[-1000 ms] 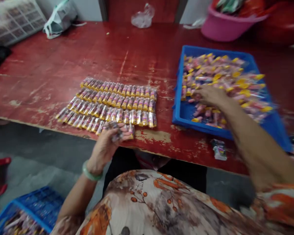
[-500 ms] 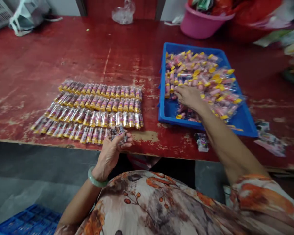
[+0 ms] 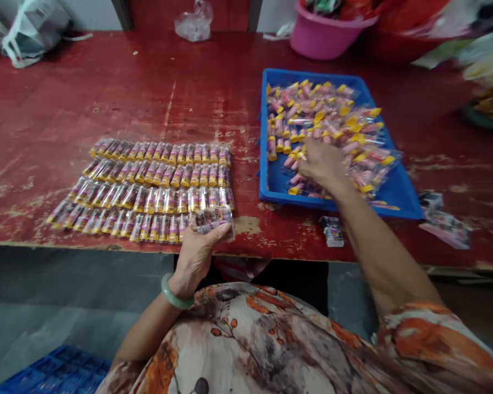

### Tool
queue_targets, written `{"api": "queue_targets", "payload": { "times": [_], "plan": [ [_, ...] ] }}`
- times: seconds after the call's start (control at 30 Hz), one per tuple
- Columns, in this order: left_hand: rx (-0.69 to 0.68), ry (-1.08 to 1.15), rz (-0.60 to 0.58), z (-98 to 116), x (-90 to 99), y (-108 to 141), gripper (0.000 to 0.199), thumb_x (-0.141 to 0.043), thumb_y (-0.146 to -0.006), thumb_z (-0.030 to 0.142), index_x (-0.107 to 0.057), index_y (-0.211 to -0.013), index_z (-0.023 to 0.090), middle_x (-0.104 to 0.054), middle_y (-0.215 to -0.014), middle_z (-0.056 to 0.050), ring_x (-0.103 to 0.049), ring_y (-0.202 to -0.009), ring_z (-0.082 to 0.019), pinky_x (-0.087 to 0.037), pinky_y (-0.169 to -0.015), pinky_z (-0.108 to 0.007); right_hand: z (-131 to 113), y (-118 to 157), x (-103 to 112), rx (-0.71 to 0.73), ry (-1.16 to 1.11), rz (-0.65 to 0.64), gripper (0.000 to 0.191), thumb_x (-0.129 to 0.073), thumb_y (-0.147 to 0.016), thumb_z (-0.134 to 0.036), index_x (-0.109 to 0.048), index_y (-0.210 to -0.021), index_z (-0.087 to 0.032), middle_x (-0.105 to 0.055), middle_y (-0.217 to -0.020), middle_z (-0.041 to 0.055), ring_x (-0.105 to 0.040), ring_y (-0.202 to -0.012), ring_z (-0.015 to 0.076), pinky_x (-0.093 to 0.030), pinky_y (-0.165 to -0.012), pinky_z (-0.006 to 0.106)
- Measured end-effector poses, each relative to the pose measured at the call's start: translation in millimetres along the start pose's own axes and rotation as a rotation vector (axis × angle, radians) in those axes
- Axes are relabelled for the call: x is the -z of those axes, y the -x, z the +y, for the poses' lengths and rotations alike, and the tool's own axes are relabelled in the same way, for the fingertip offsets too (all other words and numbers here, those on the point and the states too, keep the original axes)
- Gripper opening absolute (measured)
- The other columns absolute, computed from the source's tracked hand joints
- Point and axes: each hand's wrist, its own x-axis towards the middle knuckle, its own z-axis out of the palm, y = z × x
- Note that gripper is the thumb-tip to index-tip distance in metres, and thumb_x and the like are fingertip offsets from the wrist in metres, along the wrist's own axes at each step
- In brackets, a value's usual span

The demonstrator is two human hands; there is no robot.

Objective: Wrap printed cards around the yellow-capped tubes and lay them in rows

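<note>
My left hand (image 3: 199, 249) is closed on printed wrappers (image 3: 211, 219), thumb on top, at the front end of the rows of wrapped tubes (image 3: 160, 200). These tubes with yellow ends lie side by side in several rows on the red table (image 3: 119, 82). My right hand (image 3: 320, 164) reaches into the blue tray (image 3: 263, 137), among a heap of pink tubes with yellow caps (image 3: 332, 117). Its fingertips point down between the tubes and are blurred, so what they hold, if anything, cannot be made out.
Loose printed wrappers (image 3: 332, 232) lie before the tray, with more wrappers (image 3: 447, 224) at its right. A pink basin (image 3: 326, 35) stands behind it. Clear plastic (image 3: 195, 22) and a white bag (image 3: 36, 30) are at the back. Blue crates (image 3: 57, 372) sit lower left.
My right hand has shifted slightly within the tray, and a few tubes at its left side now show. My left hand has moved a little right, its wrappers now flatter and spread. The view has shifted slightly.
</note>
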Motion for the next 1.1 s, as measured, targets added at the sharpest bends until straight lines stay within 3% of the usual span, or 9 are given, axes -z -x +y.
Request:
{"api": "queue_targets", "payload": {
  "times": [0.07,0.13,0.2,0.3,0.43,0.53,0.67,0.87,1.1],
  "plan": [
    [0.009,0.031,-0.002,-2.6,-2.2,1.7,0.030,-0.088,-0.055,0.021,-0.071,-0.078,0.014,-0.071,-0.072,0.000,-0.065,-0.061,-0.011,-0.057,-0.060,-0.023,-9.9,22.2,9.9,-0.019,-0.215,0.026,0.050,-0.048,-0.084,-0.035,-0.057,-0.122,-0.005,-0.067,-0.107,0.0163,-0.066,-0.091,0.0237,-0.045,-0.072,0.034],
    [0.025,0.056,0.012,-5.0,-2.4,3.4,0.032,-0.088,-0.056,0.021,-0.070,-0.082,0.015,-0.071,-0.074,0.000,-0.065,-0.062,-0.012,-0.057,-0.060,-0.024,-31.9,52.0,17.2,-0.081,-0.773,-0.002,0.045,-0.055,-0.079,-0.032,-0.059,-0.120,-0.014,-0.068,-0.103,0.0118,-0.065,-0.076,0.0159,-0.047,-0.061,0.029],
    [0.049,0.073,0.022,-6.9,-1.4,5.2,0.033,-0.087,-0.057,0.021,-0.070,-0.085,0.015,-0.072,-0.080,-0.001,-0.066,-0.066,-0.012,-0.057,-0.061,-0.025,-64.1,85.5,21.3,-0.178,-1.291,-0.140,0.031,-0.058,-0.071,-0.029,-0.066,-0.098,-0.020,-0.067,-0.086,0.0048,-0.058,-0.061,0.0127,-0.043,-0.048,0.025],
    [0.082,0.068,0.037,-9.4,1.6,8.4,0.030,-0.085,-0.060,0.022,-0.070,-0.084,0.014,-0.072,-0.082,-0.002,-0.066,-0.067,-0.012,-0.056,-0.064,-0.026,-115.2,126.3,19.6,-0.320,-1.620,-0.393,0.016,-0.062,-0.058,-0.024,-0.064,-0.073,-0.019,-0.059,-0.067,-0.0003,-0.046,-0.047,0.0093,-0.028,-0.036,0.020],
    [0.071,0.025,0.023,-12.9,7.8,11.8,0.030,-0.084,-0.062,0.025,-0.071,-0.087,0.014,-0.073,-0.083,-0.004,-0.066,-0.067,-0.014,-0.055,-0.067,-0.030,-152.9,143.9,7.0,-0.401,-1.511,-0.593,0.022,-0.070,-0.060,-0.028,-0.069,-0.079,-0.017,-0.055,-0.058,-0.0036,-0.042,-0.044,0.0077,-0.031,-0.040,0.021],
    [0.045,0.018,-0.029,-14.2,11.9,13.7,0.030,-0.084,-0.062,0.024,-0.072,-0.088,0.014,-0.074,-0.085,-0.005,-0.066,-0.070,-0.015,-0.053,-0.072,-0.030,-158.8,138.6,0.8,-0.258,-1.349,-0.587,0.016,-0.070,-0.063,-0.029,-0.070,-0.073,-0.016,-0.060,-0.061,-0.0016,-0.052,-0.057,0.0114,-0.041,-0.055,0.025],
    [0.047,-0.007,-0.066,-11.1,16.6,14.2,0.025,-0.082,-0.067,0.025,-0.073,-0.089,0.014,-0.074,-0.091,-0.007,-0.067,-0.077,-0.018,-0.053,-0.077,-0.032,-160.9,125.0,2.8,-0.052,-1.193,-0.537,0.012,-0.063,-0.065,-0.025,-0.067,-0.058,-0.016,-0.057,-0.058,-0.0016,-0.049,-0.059,0.0109,-0.037,-0.057,0.025],
    [0.002,0.023,-0.023,-7.0,23.2,8.1,0.032,-0.083,-0.064,0.022,-0.072,-0.093,0.013,-0.075,-0.091,-0.007,-0.068,-0.078,-0.018,-0.055,-0.078,-0.034,-147.7,124.9,21.9,0.095,-1.107,-0.469,0.009,-0.068,-0.073,-0.026,-0.071,-0.076,-0.019,-0.065,-0.076,0.0006,-0.057,-0.071,0.0136,-0.043,-0.065,0.026],
    [0.048,0.173,0.057,-8.8,17.8,7.8,0.031,-0.085,-0.061,0.021,-0.070,-0.086,0.013,-0.073,-0.082,-0.004,-0.067,-0.070,-0.014,-0.056,-0.065,-0.027,-123.4,178.5,28.2,0.067,-1.381,-0.452,0.014,-0.066,-0.081,-0.023,-0.062,-0.095,-0.020,-0.057,-0.096,0.0031,-0.060,-0.063,0.0124,-0.053,-0.056,0.028]
  ]
}}
